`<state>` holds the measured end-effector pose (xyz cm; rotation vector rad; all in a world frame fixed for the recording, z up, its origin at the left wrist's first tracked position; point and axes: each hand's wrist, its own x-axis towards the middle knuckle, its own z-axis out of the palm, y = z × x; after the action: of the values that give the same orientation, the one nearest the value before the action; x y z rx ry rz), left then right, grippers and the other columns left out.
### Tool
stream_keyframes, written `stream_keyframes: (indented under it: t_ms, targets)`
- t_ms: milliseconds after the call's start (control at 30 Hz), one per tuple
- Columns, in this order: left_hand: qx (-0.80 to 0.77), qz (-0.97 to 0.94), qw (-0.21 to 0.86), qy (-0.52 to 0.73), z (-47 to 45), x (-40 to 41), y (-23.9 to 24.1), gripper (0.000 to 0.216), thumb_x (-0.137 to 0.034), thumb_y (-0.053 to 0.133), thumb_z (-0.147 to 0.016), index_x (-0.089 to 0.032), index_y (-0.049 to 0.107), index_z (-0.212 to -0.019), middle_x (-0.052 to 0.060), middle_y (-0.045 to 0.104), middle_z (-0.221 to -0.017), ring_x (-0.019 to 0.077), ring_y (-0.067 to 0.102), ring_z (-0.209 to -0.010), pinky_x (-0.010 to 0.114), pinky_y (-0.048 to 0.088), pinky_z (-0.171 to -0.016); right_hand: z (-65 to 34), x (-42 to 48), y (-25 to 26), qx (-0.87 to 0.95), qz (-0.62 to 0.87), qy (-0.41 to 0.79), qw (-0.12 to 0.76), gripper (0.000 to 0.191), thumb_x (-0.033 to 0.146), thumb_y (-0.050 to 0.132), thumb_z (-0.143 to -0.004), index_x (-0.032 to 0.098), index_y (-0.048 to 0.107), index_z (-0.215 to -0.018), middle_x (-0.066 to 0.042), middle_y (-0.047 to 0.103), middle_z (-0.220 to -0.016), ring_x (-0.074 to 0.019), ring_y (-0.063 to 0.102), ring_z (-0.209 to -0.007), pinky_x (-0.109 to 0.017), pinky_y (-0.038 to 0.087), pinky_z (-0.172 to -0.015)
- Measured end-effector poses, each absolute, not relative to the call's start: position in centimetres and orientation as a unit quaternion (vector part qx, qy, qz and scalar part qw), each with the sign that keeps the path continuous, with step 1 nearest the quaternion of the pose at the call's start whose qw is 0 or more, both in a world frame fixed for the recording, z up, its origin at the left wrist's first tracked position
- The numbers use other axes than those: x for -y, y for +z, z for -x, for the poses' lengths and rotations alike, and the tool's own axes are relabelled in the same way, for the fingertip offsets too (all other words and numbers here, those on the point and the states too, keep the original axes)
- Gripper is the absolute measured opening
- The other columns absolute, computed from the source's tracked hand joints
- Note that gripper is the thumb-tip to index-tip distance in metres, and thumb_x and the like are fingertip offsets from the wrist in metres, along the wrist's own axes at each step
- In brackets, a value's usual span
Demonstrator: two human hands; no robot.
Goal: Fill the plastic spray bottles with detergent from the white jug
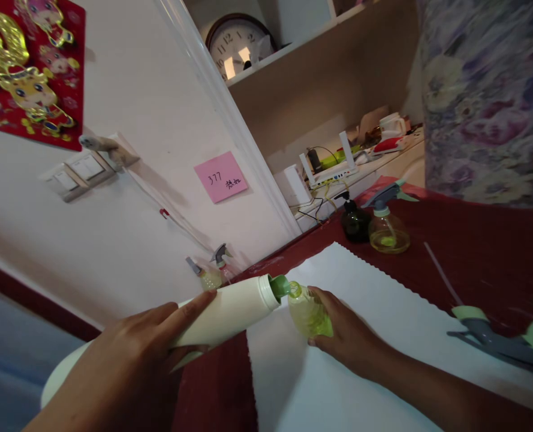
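My left hand point(131, 354) grips a large white bottle point(230, 309), tipped on its side with its green spout at the open neck of a small clear bottle point(309, 312) of yellow-green liquid. My right hand point(345, 336) is wrapped round that small bottle and steadies it on a white mat point(383, 312) laid over the red tablecloth point(482, 252).
A loose grey and green spray head with its tube point(486, 336) lies at the right of the mat. Behind stand a clear spray bottle point(385, 225) and a dark pump bottle point(354, 219). Two small spray bottles point(214, 273) stand by the wall. A shelf holds a router point(331, 171) and a clock point(237, 45).
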<state>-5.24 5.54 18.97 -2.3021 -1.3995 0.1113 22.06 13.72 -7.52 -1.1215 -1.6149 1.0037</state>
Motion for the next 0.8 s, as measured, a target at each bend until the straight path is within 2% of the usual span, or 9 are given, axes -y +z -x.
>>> stream_keyframes:
  t_ms: [100,400,567,800]
  targets:
    - [0.504,0.833,0.224,0.044,5.38,-5.63,18.84,0.061,-0.03,0.053,-0.096,-0.043,0.052,-0.156,0.007,0.082,-0.122,0.0289,0.083,-0.081,0.035,0.065,-0.061,-22.11,-13.81,-7.31,0.661,0.451,0.403,0.445,0.094,0.029,0.071,-0.071,0.019,0.039,-0.159,-0.016,0.051,-0.162,-0.0349,0.047,-0.149,-0.053,0.037,-0.124]
    - [0.524,0.81,0.261,0.042,4.8,-5.08,18.18,0.058,-0.03,0.05,-0.097,-0.04,0.056,-0.153,0.008,0.082,-0.121,0.027,0.081,-0.079,0.037,0.064,-0.071,-22.16,-13.88,-7.72,0.668,0.443,0.393,0.451,0.092,0.027,0.072,-0.072,0.024,0.039,-0.158,-0.012,0.053,-0.161,-0.034,0.048,-0.146,-0.054,0.038,-0.123]
    - [0.513,0.825,0.238,0.018,4.92,-5.09,18.28,0.058,-0.036,0.054,-0.094,-0.038,0.058,-0.152,0.01,0.082,-0.12,0.0277,0.08,-0.078,0.034,0.062,-0.067,-22.3,-13.75,-7.21,0.662,0.448,0.401,0.448,0.091,0.027,0.071,-0.072,0.025,0.041,-0.157,-0.012,0.054,-0.159,-0.0352,0.049,-0.147,-0.054,0.04,-0.122]
    - [0.511,0.83,0.223,-0.007,4.95,-5.04,18.32,0.056,-0.035,0.055,-0.093,-0.041,0.061,-0.149,0.008,0.083,-0.117,0.0287,0.081,-0.078,0.033,0.061,-0.065,-22.31,-13.72,-7.25,0.66,0.444,0.405,0.45,0.09,0.027,0.071,-0.072,0.029,0.041,-0.157,-0.01,0.054,-0.161,-0.0351,0.049,-0.148,-0.056,0.039,-0.122]
